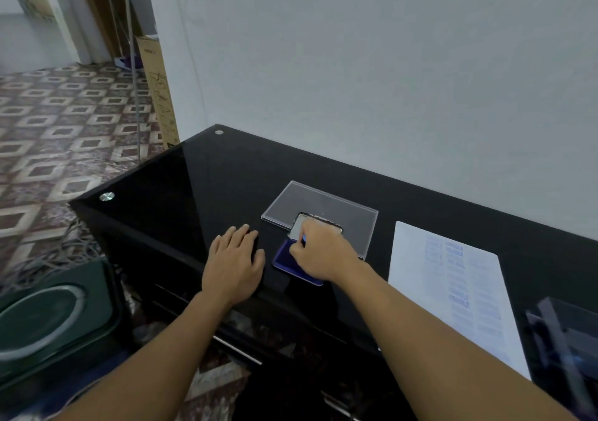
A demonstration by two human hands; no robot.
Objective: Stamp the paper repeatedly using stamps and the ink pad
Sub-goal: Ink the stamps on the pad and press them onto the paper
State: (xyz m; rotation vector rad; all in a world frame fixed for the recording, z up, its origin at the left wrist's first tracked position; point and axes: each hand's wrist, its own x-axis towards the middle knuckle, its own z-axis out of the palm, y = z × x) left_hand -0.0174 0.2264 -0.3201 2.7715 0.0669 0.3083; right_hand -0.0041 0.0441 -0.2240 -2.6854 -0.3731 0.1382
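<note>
Progress: well advanced, not closed.
- Finds the paper flat on the tabletop, right of the ink pad and apart from it, already carrying several columns of blue impressions; bare white at margins and near end.
- Judges the present step as re-inking, with another press on the paper to follow.

Hands:
- Records the right hand low over the ink pad, fingers curled and pinched on a small stamp, only a blue sliver showing.
- Records the left hand resting flat on the tabletop just left of the pad, fingers straight and holding nothing; cannot tell whether something dark lies under the fingertips.

Orientation:
- Places the paper's long axis near-to-far, near end slanting right, print lines crossing the short way.
- Cannot tell the stamp's axis; hidden in the grip.
</note>
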